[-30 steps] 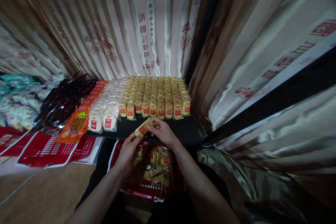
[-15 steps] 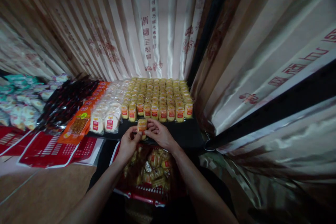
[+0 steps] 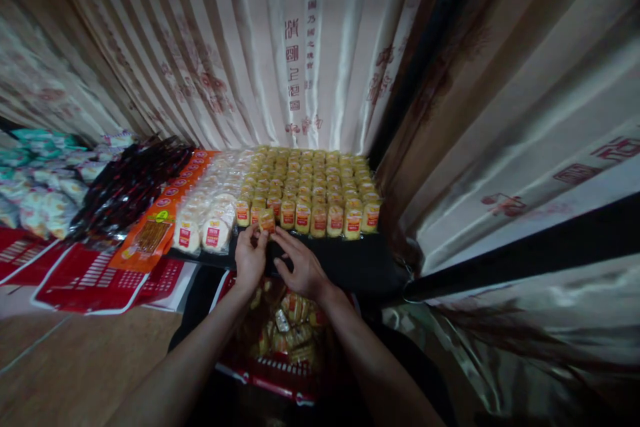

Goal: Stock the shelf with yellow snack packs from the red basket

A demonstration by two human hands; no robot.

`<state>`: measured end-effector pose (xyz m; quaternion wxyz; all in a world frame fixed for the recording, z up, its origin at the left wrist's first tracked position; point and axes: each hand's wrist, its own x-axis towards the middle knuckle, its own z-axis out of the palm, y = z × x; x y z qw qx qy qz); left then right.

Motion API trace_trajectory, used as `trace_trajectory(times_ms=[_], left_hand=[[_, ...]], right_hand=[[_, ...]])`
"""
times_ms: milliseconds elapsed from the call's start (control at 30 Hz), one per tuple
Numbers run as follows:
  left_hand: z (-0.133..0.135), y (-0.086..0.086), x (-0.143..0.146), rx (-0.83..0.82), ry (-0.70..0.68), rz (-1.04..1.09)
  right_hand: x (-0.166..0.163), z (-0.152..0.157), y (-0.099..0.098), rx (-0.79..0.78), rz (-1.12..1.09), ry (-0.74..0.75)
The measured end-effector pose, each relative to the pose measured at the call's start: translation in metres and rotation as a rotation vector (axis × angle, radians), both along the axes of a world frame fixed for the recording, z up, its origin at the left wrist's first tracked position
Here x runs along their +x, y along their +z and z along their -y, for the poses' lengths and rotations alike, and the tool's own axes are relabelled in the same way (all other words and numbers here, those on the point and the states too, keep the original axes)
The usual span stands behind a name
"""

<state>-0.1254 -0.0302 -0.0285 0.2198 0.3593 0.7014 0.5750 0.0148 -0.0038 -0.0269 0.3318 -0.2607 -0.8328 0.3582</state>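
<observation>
Pleated curtains (image 3: 330, 47) behind a black table (image 3: 350, 259), yellow packs (image 3: 313, 180) in rows, one packet (image 3: 267, 221) at the front row near its left end, left hand (image 3: 251, 257) pinching the packet, right hand (image 3: 303, 265) beside it, fingers extended, thumb apart, red basket (image 3: 260, 373) below.

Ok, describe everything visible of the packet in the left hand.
The packet is small and yellow, in shiny, plastic-looking wrap with a red label, its print too small to read. Tilted, it is at the front row of similar packets. The left hand pinches its lower end; the right hand is at its lower right, contact unclear.
</observation>
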Motion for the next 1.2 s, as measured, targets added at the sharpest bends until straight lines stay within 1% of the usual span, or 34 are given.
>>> trace_trajectory(times_ms=[67,167,300,400,533,667,833,1000,1200], left_hand=[[-0.003,0.0,0.002,-0.012,0.012,-0.081],[-0.003,0.004,0.006,-0.072,0.035,-0.207],[-0.003,0.009,0.01,-0.125,0.047,-0.243],[-0.004,0.009,0.012,-0.099,0.029,-0.243],[-0.007,0.005,0.013,-0.04,0.018,-0.237],[-0.008,0.0,0.011,-0.007,0.013,-0.376],[-0.01,0.002,0.006,-0.021,-0.081,-0.505],[-0.01,-0.001,0.005,-0.095,-0.07,-0.504],[-0.008,-0.006,0.006,-0.004,-0.142,-0.513]], right_hand=[[0.0,-0.001,-0.001,0.025,0.015,-0.012],[-0.001,-0.002,-0.004,0.041,0.021,-0.031],[-0.001,-0.001,-0.007,0.024,0.024,-0.042],[-0.001,-0.002,-0.007,0.043,0.055,-0.052],[-0.001,-0.001,-0.007,0.063,0.059,-0.056],[-0.001,-0.001,-0.006,0.051,0.058,-0.06],[-0.002,-0.001,-0.007,0.021,0.028,-0.048],[-0.003,-0.001,-0.01,0.022,0.01,-0.058],[-0.004,-0.001,-0.012,0.035,-0.028,-0.068]])
